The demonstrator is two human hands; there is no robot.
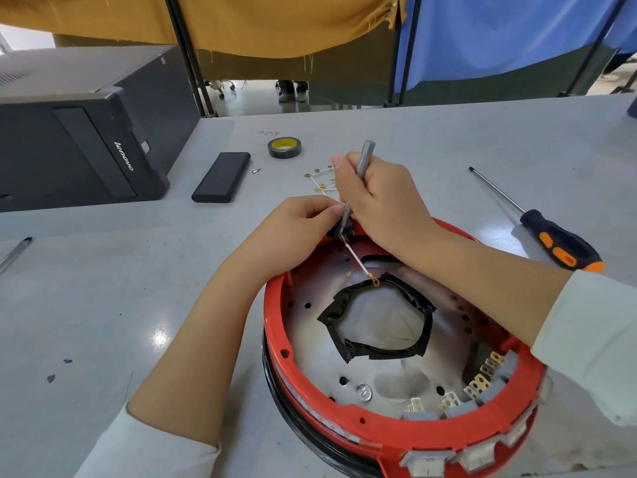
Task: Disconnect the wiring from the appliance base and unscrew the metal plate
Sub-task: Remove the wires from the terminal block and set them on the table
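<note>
Red plastic base rim [344,420] looking glossy; metal plate [386,381] inside showing dull, smudged sheen; grey tabletop [103,305] reflecting light, smooth w/ scuffs.

The right hand [375,198] grips a slim grey screwdriver [362,167], tip down at a black terminal [341,231] on the far rim of the red appliance base [379,429] — the left hand [303,215] pinches there too. A white wire [358,262] crosses the metal plate [310,326]. An orange-handled screwdriver [558,243] lies on the worktop [138,305].

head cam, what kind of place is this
Probably a workshop or training bench: a grey worktable with a spare screwdriver and tape roll, a desktop computer, and fabric partition screens behind.
</note>
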